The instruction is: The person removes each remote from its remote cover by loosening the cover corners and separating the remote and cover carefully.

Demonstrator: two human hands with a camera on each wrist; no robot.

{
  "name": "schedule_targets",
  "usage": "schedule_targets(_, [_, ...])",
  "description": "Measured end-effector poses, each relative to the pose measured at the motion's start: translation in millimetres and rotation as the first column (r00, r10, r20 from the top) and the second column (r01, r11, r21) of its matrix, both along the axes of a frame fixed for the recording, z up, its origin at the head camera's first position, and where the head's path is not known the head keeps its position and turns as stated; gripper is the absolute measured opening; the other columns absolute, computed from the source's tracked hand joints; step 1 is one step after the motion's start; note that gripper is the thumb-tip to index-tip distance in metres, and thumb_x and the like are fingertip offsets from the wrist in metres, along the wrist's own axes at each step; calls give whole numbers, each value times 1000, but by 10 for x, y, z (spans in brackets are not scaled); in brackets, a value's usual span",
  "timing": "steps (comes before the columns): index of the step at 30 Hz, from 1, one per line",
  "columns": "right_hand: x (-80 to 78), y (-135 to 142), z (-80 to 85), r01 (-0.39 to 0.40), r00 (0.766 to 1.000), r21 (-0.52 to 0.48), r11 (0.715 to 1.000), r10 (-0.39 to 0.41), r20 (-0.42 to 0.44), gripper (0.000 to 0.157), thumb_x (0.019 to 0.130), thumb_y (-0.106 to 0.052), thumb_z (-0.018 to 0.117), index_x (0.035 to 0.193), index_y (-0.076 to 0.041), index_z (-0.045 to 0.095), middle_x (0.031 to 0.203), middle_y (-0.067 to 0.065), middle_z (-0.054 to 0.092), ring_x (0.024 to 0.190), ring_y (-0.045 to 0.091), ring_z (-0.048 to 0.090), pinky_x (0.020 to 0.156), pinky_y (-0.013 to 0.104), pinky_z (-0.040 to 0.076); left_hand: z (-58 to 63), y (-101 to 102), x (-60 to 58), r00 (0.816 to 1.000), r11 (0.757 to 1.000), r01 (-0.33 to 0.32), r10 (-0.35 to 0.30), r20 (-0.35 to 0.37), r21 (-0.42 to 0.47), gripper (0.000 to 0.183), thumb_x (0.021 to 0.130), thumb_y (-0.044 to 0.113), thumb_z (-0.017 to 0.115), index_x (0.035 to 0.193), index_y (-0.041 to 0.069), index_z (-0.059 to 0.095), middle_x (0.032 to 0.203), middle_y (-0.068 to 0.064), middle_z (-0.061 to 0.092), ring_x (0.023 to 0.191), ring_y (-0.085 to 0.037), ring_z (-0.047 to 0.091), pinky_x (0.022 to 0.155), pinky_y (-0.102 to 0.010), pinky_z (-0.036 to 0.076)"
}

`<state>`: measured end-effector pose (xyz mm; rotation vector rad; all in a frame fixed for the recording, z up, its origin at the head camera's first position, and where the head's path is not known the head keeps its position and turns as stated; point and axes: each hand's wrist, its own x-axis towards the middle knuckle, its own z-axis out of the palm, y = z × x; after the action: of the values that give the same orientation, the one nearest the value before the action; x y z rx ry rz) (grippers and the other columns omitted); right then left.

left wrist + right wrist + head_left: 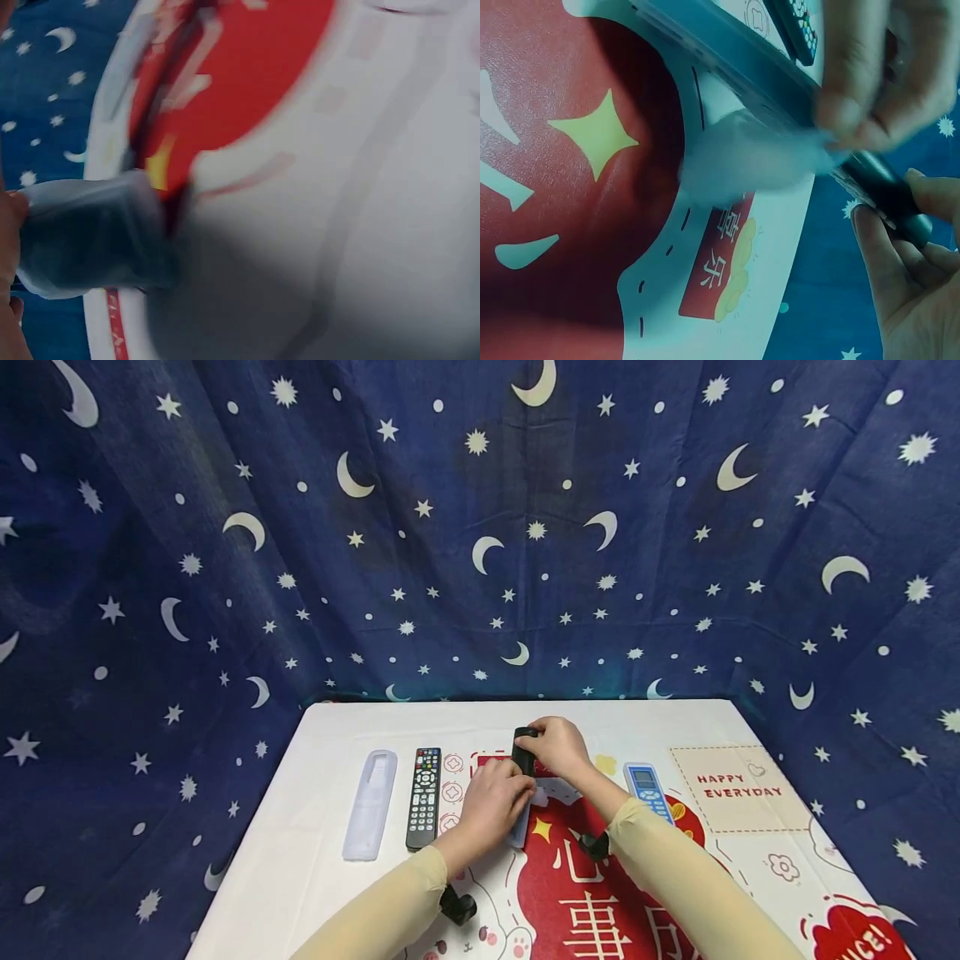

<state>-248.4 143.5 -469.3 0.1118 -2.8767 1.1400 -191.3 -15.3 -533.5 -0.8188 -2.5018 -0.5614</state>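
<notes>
Over the middle of the table, a black remote control stands tilted, its lower part inside a translucent sleeve. My right hand holds the bare far end of the remote between thumb and fingers. Lower down, my left hand pinches the sleeve near its edge. In the right wrist view a loose translucent flap hangs from the sleeve beside the left fingertips. The sleeve's near end fills the left side of the left wrist view, blurred, with the dark remote showing through. The remote's buttons are hidden.
To the left lie a second black remote and an empty translucent cover. A blue-and-white remote lies right of the hands, partly behind the right sleeve. A printed cloth covers the table; a starry curtain hangs behind it.
</notes>
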Motion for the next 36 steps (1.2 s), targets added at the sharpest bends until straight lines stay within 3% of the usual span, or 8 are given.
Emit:
schedule_targets(3, [8,-15,-9,-4,1000,-11,1000,4,-11,36,88,-26,81,114,-2,76,99,10,74,77,19,63,64,32,53,-56,-20,42,1000,1000,3,-3,31,3,6,95,29,73,96,27,78,89,8,56,86,-14,52,75,-34,45])
schedule_targets(9, [28,-28,-20,-65,998,-59,996,64,-24,33,90,-24,78,116,-4,75,92,6,71,80,19,61,70,34,54,-74,-81,68,991,988,-29,8,132,154,8,95,24,74,102,26,77,94,10,61,89,-12,55,78,-33,47])
schedule_targets(13, [35,41,-40,-80,997,-101,992,80,-12,31,91,-20,77,117,-5,74,91,5,68,81,20,60,70,33,53,-54,-193,46,984,977,-80,46,169,200,14,91,17,75,103,21,72,97,8,64,91,-12,57,80,-34,49])
schedule_targets(18, [45,138,-30,-107,994,-160,981,111,16,31,92,-18,76,120,-6,72,90,7,65,81,22,57,68,32,50,-53,-318,-35,975,973,-152,119,189,171,18,84,16,78,98,19,67,96,6,65,91,-15,59,79,-36,51])
schedule_targets(28, [98,191,-45,-180,980,-280,943,196,27,30,94,-15,73,122,-6,70,97,8,66,86,24,59,72,32,53,-111,-320,-44,969,989,-141,127,210,53,17,87,22,74,103,21,71,97,7,63,90,-14,58,78,-34,50])
schedule_targets(36, [153,210,-135,-208,968,-387,898,245,47,44,92,-12,75,134,-6,63,109,14,68,93,25,64,82,38,60,-112,-294,-36,979,988,-149,142,147,34,8,86,19,72,94,20,73,92,8,66,84,-15,58,76,-36,50])
